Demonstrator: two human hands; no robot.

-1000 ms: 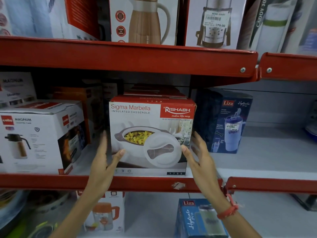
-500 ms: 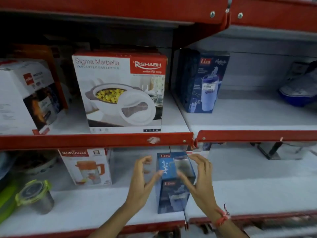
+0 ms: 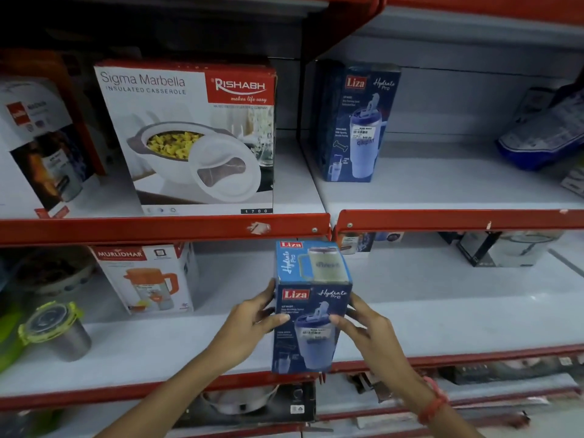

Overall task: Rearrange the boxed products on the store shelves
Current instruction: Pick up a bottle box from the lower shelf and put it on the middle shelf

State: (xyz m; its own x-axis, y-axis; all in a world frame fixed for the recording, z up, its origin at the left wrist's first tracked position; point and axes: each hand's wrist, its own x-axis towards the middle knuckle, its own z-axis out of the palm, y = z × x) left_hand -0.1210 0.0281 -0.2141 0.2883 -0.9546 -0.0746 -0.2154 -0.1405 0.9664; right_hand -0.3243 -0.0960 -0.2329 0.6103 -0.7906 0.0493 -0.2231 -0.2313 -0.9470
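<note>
A blue Liza Hydrate Pro box stands at the front edge of the lower white shelf. My left hand grips its left side, thumb across the front. My right hand grips its right side, thumb on the front too. A second Liza box stands on the shelf above, right of the divider. The white and red Rishabh casserole box sits on the upper shelf, left of it.
A Murlidhar jug box and a steel container with a green lid stand left on the lower shelf. A flask box is far left above. A blue packet lies upper right. Red shelf lips run across.
Both hands left the casserole box and dropped to the lower shelf. They have closed on the blue Liza box. My view has tilted downward.
</note>
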